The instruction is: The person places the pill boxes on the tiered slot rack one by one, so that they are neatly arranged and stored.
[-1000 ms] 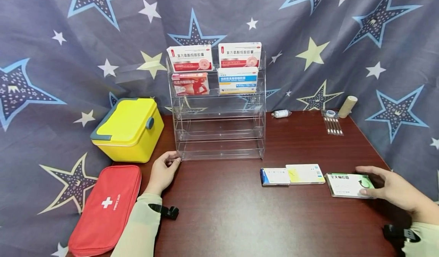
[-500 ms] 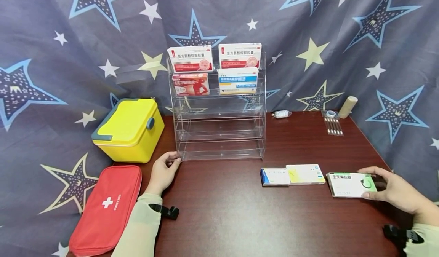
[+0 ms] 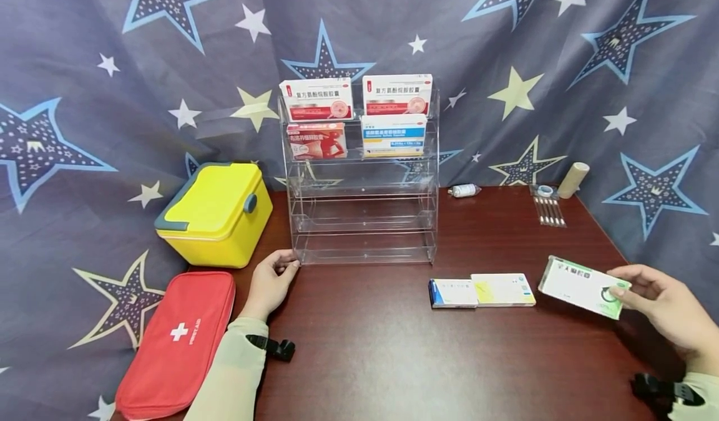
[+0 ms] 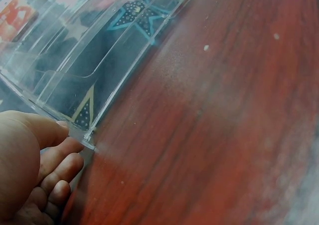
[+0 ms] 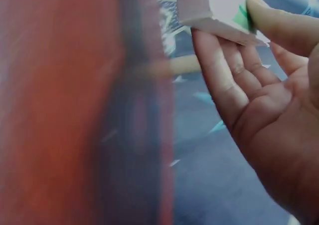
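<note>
Backdrop: dark curtain with printed stars filled the upper frame, behind a reddish-brown table.
Display stand: clear rack stood upright at the centre of the frame; two red-and-white boxes were in its top tier, and one red box and one blue-labelled box in the tier below.
Left hand: at centre left, this hand had its thumb and bent fingers together at the rack's lower corner, seemingly pinching the edge to steady it.
Right hand: at lower right, this hand held one end of the green-and-white box between thumb and fingers, closed only as far as the box's thickness allowed.
Held box: it was tilted, right end lower in the frame, and appeared to be above the table.
Boxes waiting: blue-and-white box and yellow-and-white box lay flat, touching, left of the held one.
Step in hand: by my judgement, picking up one box for the rack.
Next move: it seemed to call for a firm pinch, a levelling of the box, and a careful carry toward the rack's lower tiers, with the rack kept steady.
</note>
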